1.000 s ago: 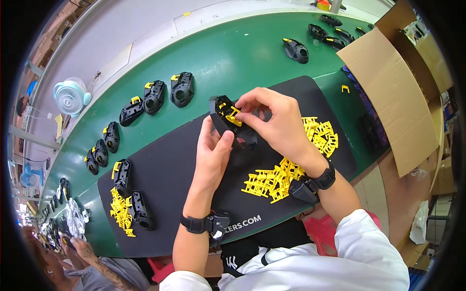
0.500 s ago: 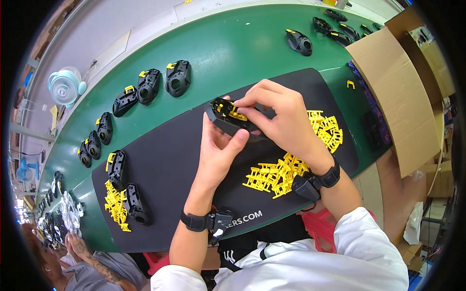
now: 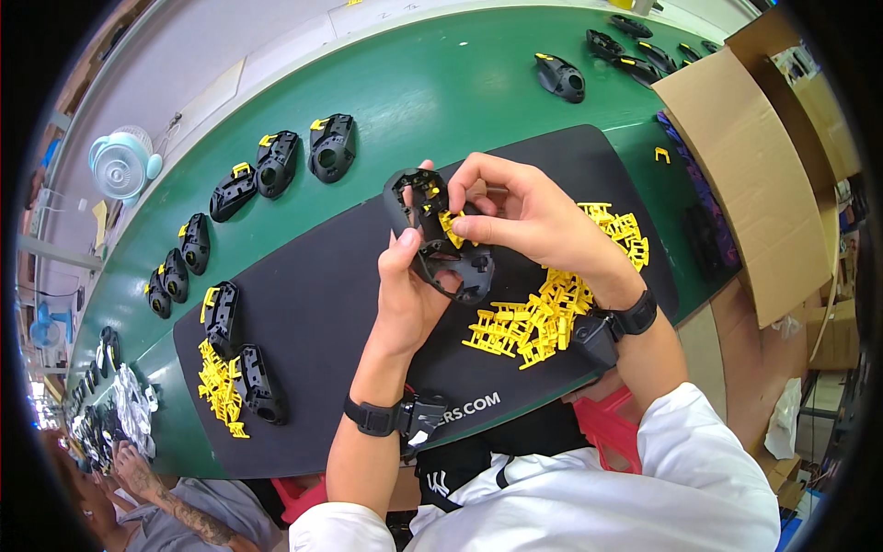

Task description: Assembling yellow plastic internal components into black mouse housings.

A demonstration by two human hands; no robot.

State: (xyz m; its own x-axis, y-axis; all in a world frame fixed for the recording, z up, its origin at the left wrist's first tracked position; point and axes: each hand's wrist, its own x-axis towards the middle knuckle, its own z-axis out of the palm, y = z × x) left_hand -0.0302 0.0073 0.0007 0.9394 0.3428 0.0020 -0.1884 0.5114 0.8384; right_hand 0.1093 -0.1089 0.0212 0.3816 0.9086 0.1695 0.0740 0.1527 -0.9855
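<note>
Left hand (image 3: 405,296) grips a hollow black plastic shell (image 3: 475,269); right hand (image 3: 533,216) pinches a yellow plastic clip (image 3: 453,238) within, perhaps not yet seated — clipped shells (image 3: 332,143) dot the green table (image 3: 432,83), loose clips (image 3: 543,317) remain.

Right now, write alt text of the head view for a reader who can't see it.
A person's left hand holds a black plastic shell above a dark mat while the right hand pinches a yellow clip at the shell's open side. Heaps of yellow clips lie on the mat, and more black shells sit on the green table beyond.
</note>
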